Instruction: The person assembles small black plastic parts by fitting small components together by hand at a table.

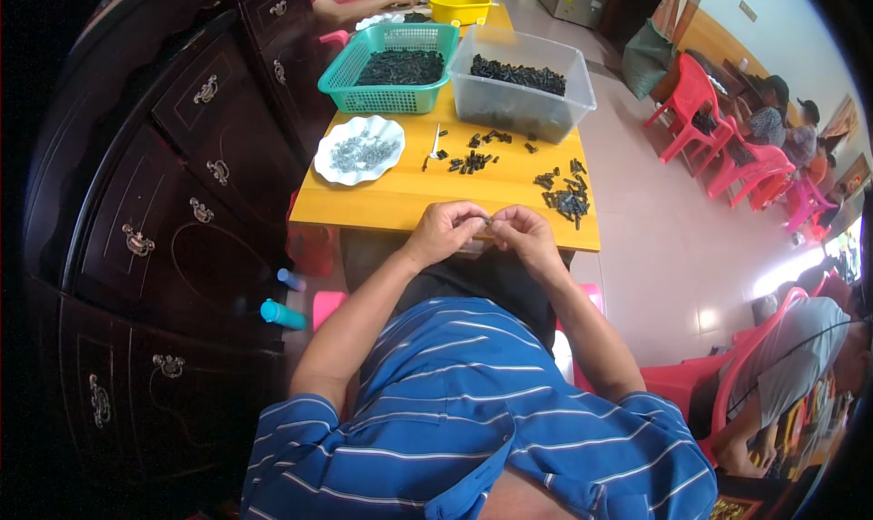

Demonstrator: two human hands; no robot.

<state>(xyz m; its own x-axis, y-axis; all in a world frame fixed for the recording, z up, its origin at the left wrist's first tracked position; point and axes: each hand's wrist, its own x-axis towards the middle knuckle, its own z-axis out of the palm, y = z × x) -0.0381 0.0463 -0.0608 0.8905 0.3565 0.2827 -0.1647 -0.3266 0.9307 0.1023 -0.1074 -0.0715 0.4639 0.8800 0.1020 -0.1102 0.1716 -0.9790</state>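
Observation:
My left hand and my right hand meet at the table's near edge, fingertips pinched together. Between them shows a small dark piece, mostly hidden by the fingers, so its kind is hard to tell. Just beyond the hands lies a loose group of short black cylindrical parts. A bigger heap of similar black parts sits to the right of my right hand. Beyond my left hand stands a white scalloped plate of small shiny metal pieces. A thin white tool with a dark tip lies beside it.
A green basket and a clear plastic bin, both holding black parts, stand across the yellow table. Behind them is a yellow tub. Dark cabinets rise at left. Other people sit on pink chairs at right.

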